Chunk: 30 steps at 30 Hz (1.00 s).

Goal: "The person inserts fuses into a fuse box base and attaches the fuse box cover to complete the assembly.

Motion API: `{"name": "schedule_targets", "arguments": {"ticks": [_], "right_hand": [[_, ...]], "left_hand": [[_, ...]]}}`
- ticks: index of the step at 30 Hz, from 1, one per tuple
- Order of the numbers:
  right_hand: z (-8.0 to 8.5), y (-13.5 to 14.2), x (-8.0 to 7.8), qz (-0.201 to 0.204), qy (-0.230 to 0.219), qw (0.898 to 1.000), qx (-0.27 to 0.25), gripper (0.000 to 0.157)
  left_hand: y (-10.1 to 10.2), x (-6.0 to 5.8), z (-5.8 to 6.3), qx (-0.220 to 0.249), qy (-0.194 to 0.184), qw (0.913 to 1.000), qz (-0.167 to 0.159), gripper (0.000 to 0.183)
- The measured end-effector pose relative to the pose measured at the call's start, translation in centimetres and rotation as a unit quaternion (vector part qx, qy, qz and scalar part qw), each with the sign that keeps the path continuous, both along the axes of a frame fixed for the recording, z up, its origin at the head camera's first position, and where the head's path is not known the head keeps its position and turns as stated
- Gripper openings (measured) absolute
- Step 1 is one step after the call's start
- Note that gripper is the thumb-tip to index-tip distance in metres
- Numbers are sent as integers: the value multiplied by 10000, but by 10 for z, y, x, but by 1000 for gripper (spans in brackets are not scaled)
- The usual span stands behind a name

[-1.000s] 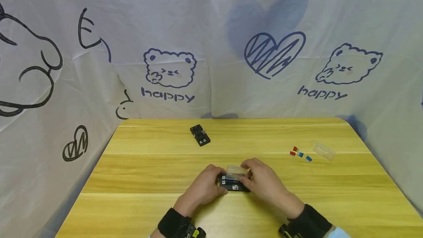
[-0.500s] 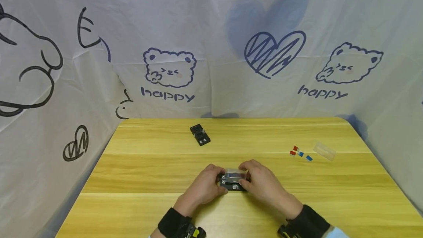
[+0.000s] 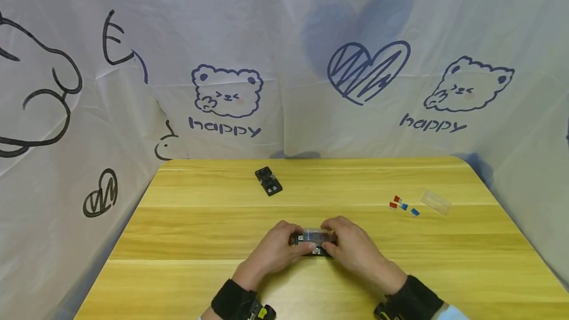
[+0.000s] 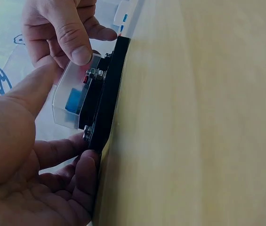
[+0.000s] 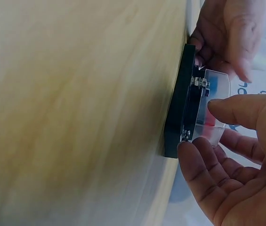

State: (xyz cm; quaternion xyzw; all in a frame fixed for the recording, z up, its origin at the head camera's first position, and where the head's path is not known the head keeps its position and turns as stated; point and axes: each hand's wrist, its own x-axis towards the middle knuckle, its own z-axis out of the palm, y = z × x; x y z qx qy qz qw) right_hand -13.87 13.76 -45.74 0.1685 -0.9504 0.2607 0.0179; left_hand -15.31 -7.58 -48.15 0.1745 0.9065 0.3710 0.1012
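Note:
A black fuse block [image 4: 108, 99] lies on the table between both hands, metal screw terminals along its side. Over it sits a clear plastic cover [image 3: 316, 236], with a blue blade fuse [image 4: 73, 100] and a red blade fuse [image 5: 209, 118] showing through. My right hand [image 3: 353, 247] pinches the cover's right end, thumb in front and fingers behind. At the block's left end, my left hand [image 3: 274, 248] holds it with curled fingers, and its thumb reaches across to the cover's front. The fingers hide both ends of the block.
A second black fuse block [image 3: 268, 180] lies farther back on the wooden table [image 3: 200, 233]. To the right are loose red fuses [image 3: 393, 205], blue fuses [image 3: 415, 212] and another clear cover [image 3: 436, 202]. White printed cloth [image 3: 302, 127] hangs behind the table and along its sides.
The clear cover has come down from a tilted position and now lies flatter over the fuse block. My left thumb has shifted right from the block's front edge toward the cover.

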Motion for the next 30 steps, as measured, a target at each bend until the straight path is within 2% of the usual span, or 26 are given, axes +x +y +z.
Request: {"name": "schedule_targets", "arguments": {"ticks": [5,15,25,30], "right_hand": [[-2,2,-2,84,49,9999,-85,36],[0,6,-5,122,-371,9986,-361,34],[-2,6,-5,163,-309,9990,-287,33],[-3,6,-5,238,-101,9995,-191,34]], "left_hand": [[1,-1,0,39,138,9999,78,54],[2,-1,-1,107,76,9996,262,50],[2,0,0,127,92,9996,245,43],[2,-1,0,120,154,9995,248,39]]}}
